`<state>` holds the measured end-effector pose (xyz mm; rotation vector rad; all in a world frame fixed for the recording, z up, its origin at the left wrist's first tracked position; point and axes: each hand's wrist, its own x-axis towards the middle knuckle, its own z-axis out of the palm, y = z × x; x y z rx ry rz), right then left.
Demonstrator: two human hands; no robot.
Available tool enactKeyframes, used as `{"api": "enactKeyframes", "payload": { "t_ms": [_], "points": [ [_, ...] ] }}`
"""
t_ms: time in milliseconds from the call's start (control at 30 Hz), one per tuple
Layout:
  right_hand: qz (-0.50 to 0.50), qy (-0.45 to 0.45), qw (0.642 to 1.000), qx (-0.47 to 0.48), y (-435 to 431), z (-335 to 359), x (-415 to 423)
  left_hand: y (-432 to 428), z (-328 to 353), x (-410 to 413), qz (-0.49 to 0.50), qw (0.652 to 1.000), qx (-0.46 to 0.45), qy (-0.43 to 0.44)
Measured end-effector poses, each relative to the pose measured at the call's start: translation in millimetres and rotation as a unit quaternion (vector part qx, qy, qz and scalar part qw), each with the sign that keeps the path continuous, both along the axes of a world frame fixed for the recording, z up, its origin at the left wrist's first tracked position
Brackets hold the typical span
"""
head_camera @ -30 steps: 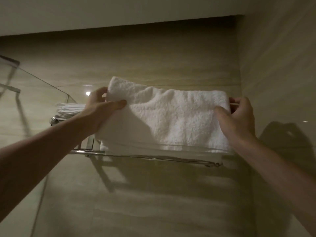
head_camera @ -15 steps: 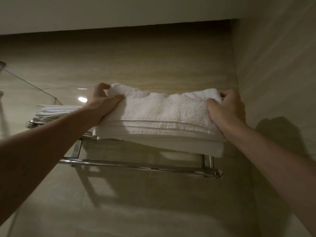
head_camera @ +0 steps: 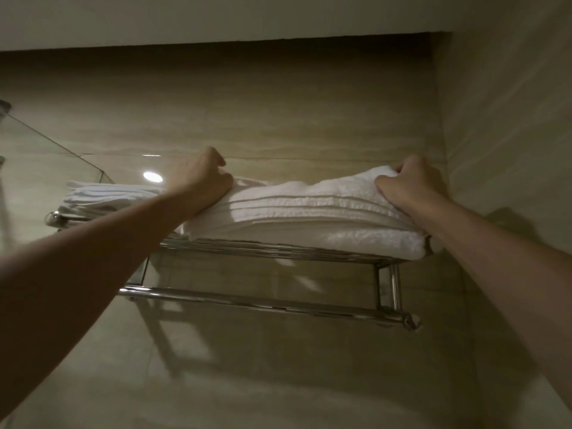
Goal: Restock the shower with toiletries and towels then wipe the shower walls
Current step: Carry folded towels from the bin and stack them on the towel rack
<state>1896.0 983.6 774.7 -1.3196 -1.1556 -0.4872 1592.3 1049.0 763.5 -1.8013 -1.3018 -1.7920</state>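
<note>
1. The beige tiled wall (head_camera: 278, 119) fills the far side and meets a second tiled wall in a corner at the right; a round light glare (head_camera: 152, 177) shows on the tiles at the left.
2. A glass panel (head_camera: 37, 156) stands at the left, its top edge slanting down toward the rack.
3. A chrome towel rack (head_camera: 263, 301) is fixed to the far wall; it has a shelf of bars on top and a single rail hanging below and nearer.
4. A folded white towel (head_camera: 309, 209) lies flat on the shelf's right part, its layered edge facing near; its right end reaches close to the corner.
5. A lower stack of white cloths (head_camera: 102, 196) sits on the shelf's left end, just beside the towel.
6. The left hand (head_camera: 201, 178) rests on the towel's left end; its fingers (head_camera: 218, 159) curl over the top toward the far edge, gripping it.
7. The right hand (head_camera: 411, 184) is on the towel's right end; its fingers (head_camera: 405, 162) are curled tight and pinch up a bunch of the top layer.
</note>
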Motion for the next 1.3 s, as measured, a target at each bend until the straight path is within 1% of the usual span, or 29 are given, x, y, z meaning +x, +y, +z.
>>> {"api": "enactKeyframes", "payload": {
  "t_ms": [67, 100, 167, 200, 233, 300, 333, 400, 433, 467, 533, 600, 633, 700, 733, 767, 800, 833, 867, 900, 967, 1067, 1133, 1167, 1200, 1300],
  "points": [
    [0.003, 0.002, 1.0, -0.01, 2.1, 1.2, 1.5, -2.4, -4.4, -0.6, 0.042, 0.995, -0.001, 0.094],
    [0.003, 0.003, 1.0, -0.013, 2.9, 1.9, 2.6, -4.2, -6.1, -1.8, 0.065, 0.99, -0.004, 0.126],
    [0.001, 0.004, 1.0, -0.022, 4.2, 3.4, 3.1, -11.5, -11.7, -3.4, 0.115, 0.981, 0.019, 0.157],
    [-0.003, 0.003, 0.999, -0.033, 4.5, 3.9, 2.1, -16.8, -15.9, -3.7, 0.119, 0.977, 0.048, 0.168],
    [-0.008, 0.0, 0.999, -0.043, 5.2, 4.7, 1.6, -22.0, -20.1, -2.4, 0.099, 0.973, 0.084, 0.193],
    [-0.014, 0.001, 0.998, -0.063, 7.8, 5.9, 1.9, -37.7, -35.3, 5.8, 0.004, 0.955, 0.126, 0.268],
    [-0.011, 0.004, 0.998, -0.07, 9.1, 6.1, 2.3, -42.3, -43.2, 9.7, -0.01, 0.939, 0.133, 0.316],
    [-0.006, 0.008, 0.997, -0.076, 11.6, 6.2, 3.8, -39.1, -55.4, 12.9, 0.068, 0.904, 0.166, 0.389],
    [-0.008, 0.007, 0.997, -0.076, 12.7, 6.4, 4.5, -35.2, -57.6, 11.6, 0.091, 0.892, 0.191, 0.4],
    [-0.012, 0.006, 0.997, -0.074, 14.5, 6.8, 5.6, -32.8, -57.6, 10.0, 0.087, 0.89, 0.208, 0.396],
    [-0.029, 0.001, 0.997, -0.069, 16.4, 6.4, 6.0, -30.8, -51.9, 6.3, 0.048, 0.898, 0.219, 0.379],
    [-0.06, -0.01, 0.996, -0.068, 15.7, 4.3, 5.3, -28.2, -43.4, 6.8, 0.026, 0.91, 0.192, 0.365],
    [-0.081, -0.029, 0.995, -0.059, 14.1, 1.9, 4.9, -27.4, -39.6, 7.9, 0.022, 0.916, 0.176, 0.361],
    [-0.116, -0.098, 0.988, -0.002, 7.3, -6.9, 2.1, -26.1, -34.6, 11.1, 0.014, 0.923, 0.152, 0.353],
    [-0.104, -0.143, 0.984, 0.033, 2.6, -12.5, -0.2, -25.6, -33.2, 11.8, 0.01, 0.926, 0.146, 0.347],
    [-0.072, -0.192, 0.977, 0.054, -3.8, -19.2, -3.9, -25.4, -32.0, 11.8, 0.005, 0.929, 0.138, 0.342],
    [-0.032, -0.245, 0.968, 0.054, -11.0, -27.1, -8.2, -24.5, -31.0, 11.4, 0.001, 0.933, 0.128, 0.338],
    [-0.005, -0.301, 0.953, 0.032, -17.7, -35.3, -12.4, -22.2, -29.6, 10.4, 0.0, 0.934, 0.123, 0.336],
    [-0.003, -0.357, 0.934, 0.003, -24.6, -43.5, -16.7, -19.3, -28.5, 9.3, 0.006, 0.934, 0.123, 0.337],
    [-0.024, -0.404, 0.914, -0.018, -29.2, -49.9, -19.4, -16.6, -27.7, 7.6, 0.021, 0.933, 0.126, 0.336],
    [-0.092, -0.469, 0.878, -0.027, -34.8, -57.4, -20.6, -13.7, -29.8, 2.1, 0.064, 0.929, 0.14, 0.337],
    [-0.172, -0.535, 0.826, -0.032, -36.9, -55.3, -17.0, -11.7, -37.9, -7.8, 0.087, 0.904, 0.176, 0.379],
    [-0.207, -0.585, 0.784, -0.026, -37.4, -46.2, -13.0, -12.6, -43.8, -14.0, 0.096, 0.893, 0.168, 0.405],
    [-0.216, -0.6, 0.77, -0.024, -37.4, -40.1, -10.3, -12.3, -45.0, -16.5, 0.106, 0.889, 0.166, 0.413],
    [-0.216, -0.607, 0.764, -0.023, -36.9, -34.8, -7.5, -11.3, -45.7, -17.7, 0.11, 0.884, 0.176, 0.418],
    [-0.215, -0.603, 0.768, -0.025, -31.1, -27.8, 1.2, -8.3, -48.3, -15.7, 0.11, 0.873, 0.228, 0.416]
  ]
}}
